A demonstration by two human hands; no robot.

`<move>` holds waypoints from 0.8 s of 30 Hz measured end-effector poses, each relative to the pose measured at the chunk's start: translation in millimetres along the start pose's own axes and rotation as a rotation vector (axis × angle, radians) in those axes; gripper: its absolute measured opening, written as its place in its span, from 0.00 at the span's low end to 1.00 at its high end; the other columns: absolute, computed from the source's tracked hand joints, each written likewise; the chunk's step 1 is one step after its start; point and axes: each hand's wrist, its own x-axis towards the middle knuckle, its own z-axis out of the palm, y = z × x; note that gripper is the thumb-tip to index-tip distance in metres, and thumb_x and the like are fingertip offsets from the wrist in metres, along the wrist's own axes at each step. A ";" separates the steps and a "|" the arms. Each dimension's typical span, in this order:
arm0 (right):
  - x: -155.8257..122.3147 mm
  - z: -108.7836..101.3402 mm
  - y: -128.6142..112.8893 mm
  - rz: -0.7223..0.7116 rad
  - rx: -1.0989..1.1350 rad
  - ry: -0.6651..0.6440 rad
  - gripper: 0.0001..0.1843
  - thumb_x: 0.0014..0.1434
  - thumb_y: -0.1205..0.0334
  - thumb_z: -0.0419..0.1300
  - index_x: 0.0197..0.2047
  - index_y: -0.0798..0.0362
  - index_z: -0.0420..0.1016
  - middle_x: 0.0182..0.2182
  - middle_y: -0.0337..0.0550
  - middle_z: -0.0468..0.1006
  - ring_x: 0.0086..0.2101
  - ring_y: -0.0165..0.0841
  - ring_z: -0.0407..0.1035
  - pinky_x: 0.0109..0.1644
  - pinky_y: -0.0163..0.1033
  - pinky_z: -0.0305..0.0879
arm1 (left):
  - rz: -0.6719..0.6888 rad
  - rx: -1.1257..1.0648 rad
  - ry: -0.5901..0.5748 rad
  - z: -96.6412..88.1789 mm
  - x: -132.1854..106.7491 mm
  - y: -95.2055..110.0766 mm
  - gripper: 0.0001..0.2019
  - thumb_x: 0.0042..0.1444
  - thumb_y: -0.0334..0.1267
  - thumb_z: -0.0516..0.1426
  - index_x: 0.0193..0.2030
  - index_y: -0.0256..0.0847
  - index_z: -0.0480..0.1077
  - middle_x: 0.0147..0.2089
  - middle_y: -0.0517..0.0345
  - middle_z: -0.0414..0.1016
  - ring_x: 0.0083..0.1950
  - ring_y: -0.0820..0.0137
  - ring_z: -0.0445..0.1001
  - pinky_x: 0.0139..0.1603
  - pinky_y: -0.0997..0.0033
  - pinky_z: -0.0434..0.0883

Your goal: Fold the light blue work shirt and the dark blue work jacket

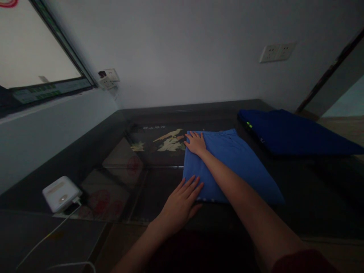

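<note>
A folded bright blue garment (pixel 236 163) lies on a dark glass-topped table (pixel 148 197). My left hand (pixel 180 203) rests flat on the garment's near left corner, fingers stretched out and together. My right hand (pixel 195 143) reaches across and lies flat on the far left corner, fingers spread. Neither hand grips anything.
A darker blue folded garment (pixel 292 131) lies at the table's far right. A white power bank (pixel 60 193) with a white cable (pixel 48 235) sits at the near left. Wall sockets (pixel 109 77) and a window (pixel 28 49) are on the left; another socket plate (pixel 277 52) is on the far wall.
</note>
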 end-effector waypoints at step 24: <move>-66.0 -120.8 10.2 -0.223 0.327 0.087 0.26 0.66 0.52 0.44 0.63 0.53 0.59 0.63 0.48 0.59 0.63 0.35 0.50 0.64 0.47 0.48 | -0.163 -0.079 0.126 -35.5 53.9 -6.2 0.18 0.62 0.42 0.50 0.58 0.43 0.65 0.60 0.50 0.66 0.59 0.59 0.65 0.60 0.54 0.62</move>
